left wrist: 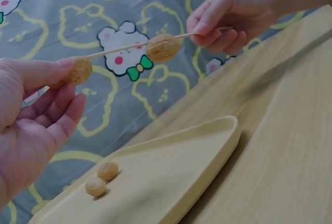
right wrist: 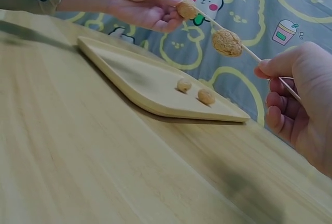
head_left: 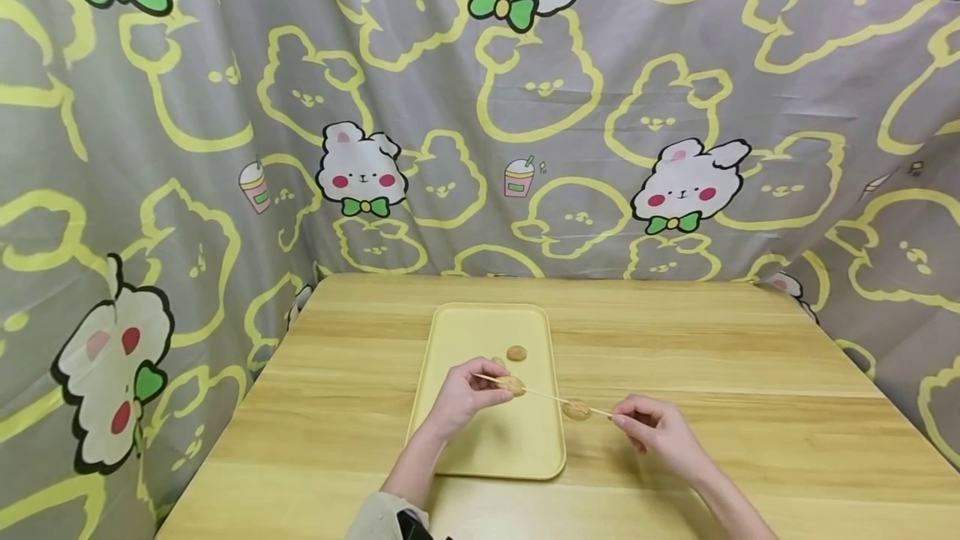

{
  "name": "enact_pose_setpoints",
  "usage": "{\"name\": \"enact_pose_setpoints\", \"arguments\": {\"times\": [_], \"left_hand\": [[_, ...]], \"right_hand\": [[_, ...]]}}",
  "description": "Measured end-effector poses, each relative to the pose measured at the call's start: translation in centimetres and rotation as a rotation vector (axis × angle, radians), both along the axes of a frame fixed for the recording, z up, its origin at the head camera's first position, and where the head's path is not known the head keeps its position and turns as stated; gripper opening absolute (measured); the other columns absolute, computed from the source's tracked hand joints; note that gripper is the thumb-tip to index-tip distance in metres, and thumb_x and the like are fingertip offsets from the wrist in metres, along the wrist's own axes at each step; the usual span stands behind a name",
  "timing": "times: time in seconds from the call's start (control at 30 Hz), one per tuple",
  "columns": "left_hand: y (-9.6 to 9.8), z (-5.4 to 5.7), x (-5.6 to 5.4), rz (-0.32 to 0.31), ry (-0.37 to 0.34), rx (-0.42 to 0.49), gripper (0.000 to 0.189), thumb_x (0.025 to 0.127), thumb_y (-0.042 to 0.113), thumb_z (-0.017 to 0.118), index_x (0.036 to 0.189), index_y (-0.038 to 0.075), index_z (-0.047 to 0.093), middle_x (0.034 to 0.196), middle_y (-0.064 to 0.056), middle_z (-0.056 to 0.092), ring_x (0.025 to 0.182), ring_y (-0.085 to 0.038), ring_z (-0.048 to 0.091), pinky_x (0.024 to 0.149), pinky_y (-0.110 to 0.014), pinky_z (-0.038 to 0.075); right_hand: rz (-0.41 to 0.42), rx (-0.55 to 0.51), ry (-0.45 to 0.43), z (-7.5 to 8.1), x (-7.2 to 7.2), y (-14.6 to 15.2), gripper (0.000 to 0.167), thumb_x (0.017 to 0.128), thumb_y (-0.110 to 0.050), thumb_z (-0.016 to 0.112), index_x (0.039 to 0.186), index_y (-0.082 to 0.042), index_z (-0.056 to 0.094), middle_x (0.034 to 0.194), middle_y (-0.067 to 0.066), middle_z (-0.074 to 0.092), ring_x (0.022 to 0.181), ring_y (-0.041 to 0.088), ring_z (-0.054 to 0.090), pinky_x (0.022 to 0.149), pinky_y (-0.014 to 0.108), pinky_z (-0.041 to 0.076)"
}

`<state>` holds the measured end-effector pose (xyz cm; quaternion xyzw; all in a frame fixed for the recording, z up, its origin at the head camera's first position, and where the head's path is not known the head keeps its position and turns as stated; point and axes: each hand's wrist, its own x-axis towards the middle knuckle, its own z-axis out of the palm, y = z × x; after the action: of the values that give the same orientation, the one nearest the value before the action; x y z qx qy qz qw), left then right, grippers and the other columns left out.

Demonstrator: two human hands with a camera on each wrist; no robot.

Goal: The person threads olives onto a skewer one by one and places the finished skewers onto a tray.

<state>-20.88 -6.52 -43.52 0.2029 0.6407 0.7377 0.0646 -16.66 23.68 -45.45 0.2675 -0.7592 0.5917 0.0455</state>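
Note:
My right hand (head_left: 663, 433) pinches a thin wooden skewer (right wrist: 252, 55) between thumb and forefinger, its rear end passing beneath the palm. A browned, wrinkled meatball (left wrist: 164, 47) is threaded on it, a short way ahead of those fingers. At the far end, my left hand (head_left: 463, 397) pinches another meatball (head_left: 512, 386) between thumb and fingers. In the head view the skewer's tip shows beyond this second meatball. Both hands are raised, the left over a pale yellow tray (head_left: 491, 452) and the right beyond its right edge.
Two loose meatballs lie close together toward the tray's far end, one round meatball (head_left: 517, 352) and a paler meatball (right wrist: 183, 85). The tray rests on a wood-grain table (head_left: 712, 340). A grey patterned curtain (head_left: 450, 90) hangs behind and along the sides.

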Motion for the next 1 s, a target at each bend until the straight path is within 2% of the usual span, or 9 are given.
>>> {"name": "enact_pose_setpoints", "arguments": {"times": [0.13, 0.33, 0.67, 1.0], "left_hand": [[0.4, -0.2, 0.1, 0.000, 0.005, 0.041, 0.031, 0.073, -0.016, 0.065, 0.100, -0.023, 0.051, 0.088, 0.002, 0.058, 0.072, -0.006, 0.057, 0.065, -0.016, 0.050], [1.1, -0.6, 0.4, -0.042, 0.028, 0.099, 0.033, 0.073, -0.017, 0.064, 0.100, -0.027, 0.048, 0.086, 0.004, 0.058, 0.073, -0.005, 0.059, 0.066, -0.016, 0.051], [1.7, -0.9, 0.7, -0.064, 0.030, 0.140, 0.032, 0.072, -0.019, 0.063, 0.098, -0.027, 0.047, 0.085, 0.003, 0.059, 0.073, -0.006, 0.060, 0.066, -0.016, 0.051], [2.2, -1.3, 0.8, -0.096, 0.040, 0.122, 0.034, 0.072, -0.017, 0.065, 0.099, -0.027, 0.047, 0.082, 0.007, 0.063, 0.073, -0.005, 0.061, 0.066, -0.016, 0.052]], "right_hand": [[0.008, -0.017, 0.000, 0.1, 0.1, -0.2, 0.016, 0.088, 0.007, 0.054, 0.088, -0.006, 0.064, 0.059, 0.011, 0.049, 0.046, 0.016, 0.046, 0.038, 0.030, 0.042], [0.021, -0.031, 0.003, 0.3, 0.1, -0.6, 0.016, 0.087, 0.008, 0.054, 0.087, -0.005, 0.064, 0.058, 0.013, 0.048, 0.046, 0.016, 0.046, 0.037, 0.030, 0.042], [0.064, -0.065, 0.010, 0.5, 0.1, -1.3, 0.018, 0.086, 0.011, 0.053, 0.087, -0.005, 0.062, 0.057, 0.014, 0.048, 0.045, 0.018, 0.046, 0.036, 0.030, 0.042], [0.073, -0.064, 0.010, 0.4, 0.3, -1.7, 0.018, 0.086, 0.011, 0.053, 0.086, -0.004, 0.062, 0.058, 0.015, 0.047, 0.045, 0.019, 0.045, 0.037, 0.029, 0.042]]}}
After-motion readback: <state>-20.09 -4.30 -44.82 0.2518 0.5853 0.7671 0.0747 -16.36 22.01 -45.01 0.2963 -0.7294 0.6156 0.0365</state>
